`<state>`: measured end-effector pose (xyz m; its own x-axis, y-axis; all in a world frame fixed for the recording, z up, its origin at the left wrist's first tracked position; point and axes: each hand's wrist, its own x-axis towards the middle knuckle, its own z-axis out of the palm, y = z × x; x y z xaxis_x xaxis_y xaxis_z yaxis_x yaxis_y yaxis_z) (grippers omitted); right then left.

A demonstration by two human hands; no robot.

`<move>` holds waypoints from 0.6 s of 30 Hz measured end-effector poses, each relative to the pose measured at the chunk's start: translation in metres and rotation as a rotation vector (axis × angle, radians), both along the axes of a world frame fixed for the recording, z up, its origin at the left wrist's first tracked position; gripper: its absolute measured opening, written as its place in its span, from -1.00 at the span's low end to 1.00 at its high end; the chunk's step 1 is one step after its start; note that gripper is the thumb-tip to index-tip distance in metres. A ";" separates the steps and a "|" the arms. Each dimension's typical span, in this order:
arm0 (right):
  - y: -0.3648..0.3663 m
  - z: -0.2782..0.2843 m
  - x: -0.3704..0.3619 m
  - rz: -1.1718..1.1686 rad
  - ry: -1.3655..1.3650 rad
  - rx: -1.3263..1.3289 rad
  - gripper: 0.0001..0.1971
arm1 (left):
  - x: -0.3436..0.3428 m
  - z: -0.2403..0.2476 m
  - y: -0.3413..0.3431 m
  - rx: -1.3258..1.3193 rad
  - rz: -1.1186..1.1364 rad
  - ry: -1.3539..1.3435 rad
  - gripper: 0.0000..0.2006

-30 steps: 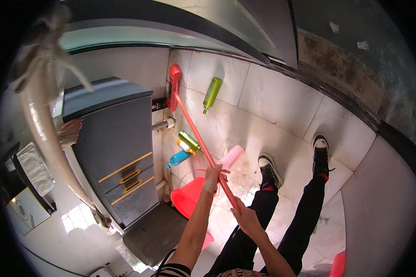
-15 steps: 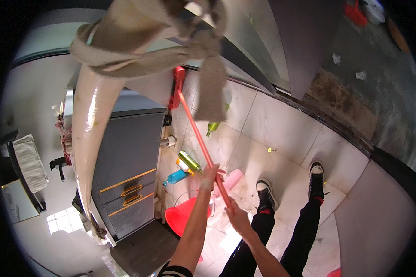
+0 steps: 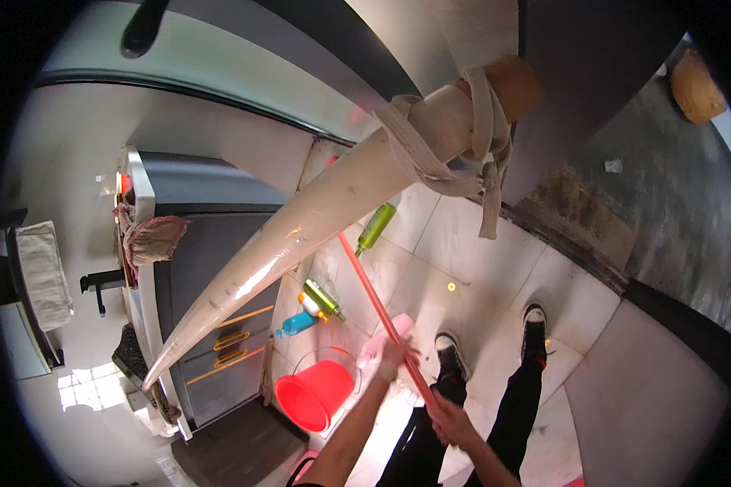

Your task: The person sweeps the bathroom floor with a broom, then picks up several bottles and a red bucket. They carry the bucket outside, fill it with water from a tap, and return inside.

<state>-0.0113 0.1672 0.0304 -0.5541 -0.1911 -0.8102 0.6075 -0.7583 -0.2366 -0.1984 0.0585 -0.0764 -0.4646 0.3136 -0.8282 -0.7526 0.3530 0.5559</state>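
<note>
Both of my hands grip a long red stick handle [image 3: 374, 296] that slants up and to the left toward the wall. My left hand [image 3: 392, 358] holds it higher up, my right hand [image 3: 448, 418] lower down near my body. The handle's far end is hidden behind a thick cream pole [image 3: 300, 235] with a cloth strip [image 3: 471, 150] knotted around it. A pink bottle [image 3: 379, 347] lies on the tiled floor just under my left hand. My black trousers and black shoes with white toes [image 3: 534, 321] stand on the tiles.
A red bucket [image 3: 313, 392] stands left of my left hand. Green [image 3: 377, 226], dark green [image 3: 323, 297] and blue [image 3: 296, 324] bottles lie along the wall. A grey cabinet [image 3: 211, 325] with drawer handles fills the left; a dark mat [image 3: 235, 450] lies before it.
The view has swung, so the cream pole now crosses the upper middle and covers the handle's top end. Both hands keep their hold on the red handle and sit lower and further right.
</note>
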 end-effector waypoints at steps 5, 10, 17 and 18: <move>0.106 -0.026 -0.118 0.042 0.178 0.130 -0.60 | -0.134 -0.025 0.096 -0.100 0.025 0.069 -0.62; 0.174 -0.013 -0.133 -0.069 0.132 -0.037 -0.53 | -0.140 -0.022 0.155 -0.119 0.136 0.223 -0.65; 0.106 0.031 -0.044 -0.213 -0.078 -0.284 -0.77 | -0.044 0.018 0.112 -0.129 -0.042 0.026 -0.65; 0.097 0.039 -0.042 -0.263 -0.107 -0.357 -0.77 | -0.041 0.028 0.106 -0.120 -0.066 0.024 -0.64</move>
<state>-0.0533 0.2640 0.0694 -0.5381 -0.3330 -0.7743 0.3905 -0.9126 0.1211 -0.2392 0.1643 -0.0484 -0.4668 0.2431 -0.8503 -0.7125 0.4661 0.5245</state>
